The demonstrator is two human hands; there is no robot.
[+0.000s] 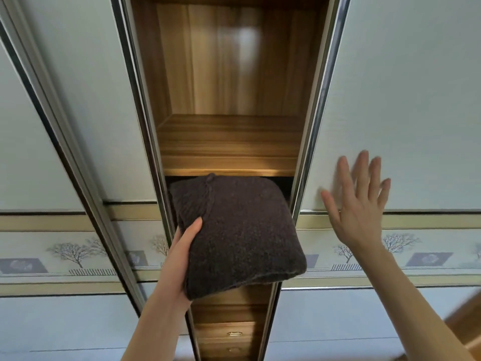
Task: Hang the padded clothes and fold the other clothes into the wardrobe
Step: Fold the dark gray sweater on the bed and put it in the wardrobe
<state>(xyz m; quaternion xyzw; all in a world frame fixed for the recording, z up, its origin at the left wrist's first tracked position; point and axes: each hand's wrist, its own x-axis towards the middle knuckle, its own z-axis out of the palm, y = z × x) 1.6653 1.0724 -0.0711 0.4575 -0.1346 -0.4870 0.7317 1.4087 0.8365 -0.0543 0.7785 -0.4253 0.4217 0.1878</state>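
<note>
Folded sweater (242,233) at wardrobe (229,142)

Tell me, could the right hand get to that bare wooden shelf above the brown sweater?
Probably yes. The right hand is open flat against the sliding door, just beside the gap. The wooden shelf lies bare, and the folded sweater sits lower, in the left hand.

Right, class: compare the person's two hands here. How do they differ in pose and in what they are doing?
The left hand grips the folded dark knitted garment at its edge, thumb on top; the right hand holds nothing. The left hand's thumb wraps over the knit; the right hand's fingers are straight and spread, in front of the pale sliding door. Both are bare and raised toward the wardrobe.
</note>
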